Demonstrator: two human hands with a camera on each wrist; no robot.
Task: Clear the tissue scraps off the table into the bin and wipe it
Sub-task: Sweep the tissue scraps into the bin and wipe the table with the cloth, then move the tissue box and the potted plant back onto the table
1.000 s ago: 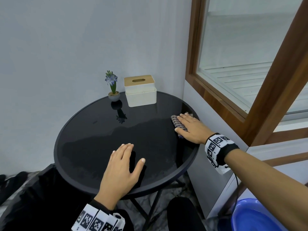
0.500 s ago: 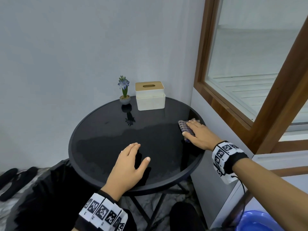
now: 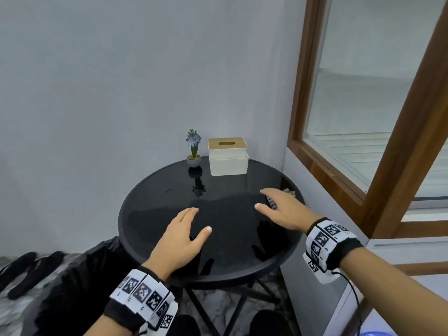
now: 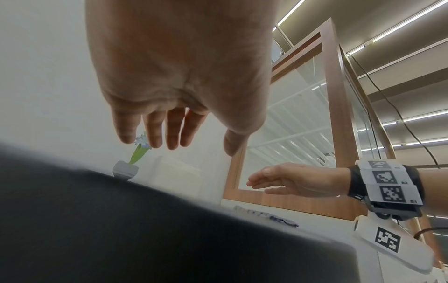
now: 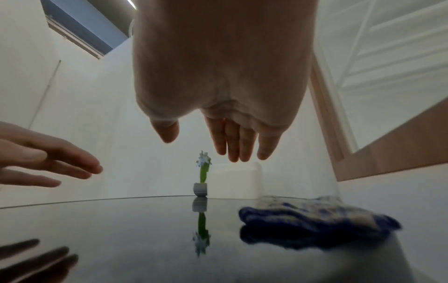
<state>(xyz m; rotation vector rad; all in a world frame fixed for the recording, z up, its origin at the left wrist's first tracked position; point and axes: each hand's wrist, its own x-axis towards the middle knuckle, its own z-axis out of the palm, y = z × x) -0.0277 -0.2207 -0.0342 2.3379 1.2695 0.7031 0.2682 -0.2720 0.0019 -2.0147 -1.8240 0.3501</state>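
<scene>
A round black glass table (image 3: 169,190) carries no tissue scraps that I can see. A blue and white wiping cloth (image 5: 315,216) lies flat near its right edge, also seen as the cloth (image 4: 266,217) and partly hidden cloth (image 3: 272,204). My right hand (image 3: 278,206) hovers just above the cloth with straight fingers (image 5: 232,145), holding nothing. My left hand (image 3: 188,226) hangs open over the front of the table, its fingers (image 4: 155,132) straight and apart from the glass. A black bin bag (image 3: 72,275) sits on the floor at the table's lower left.
A white tissue box (image 3: 228,157) with a wooden lid and a small potted flower (image 3: 194,151) stand at the table's back edge against the wall. A wood-framed window (image 3: 339,185) flanks the right. Dark slippers (image 3: 19,270) lie on the floor at left.
My right hand has lifted off the cloth, which stays on the table near the right edge. My left hand has risen off the glass. The head view has pulled back.
</scene>
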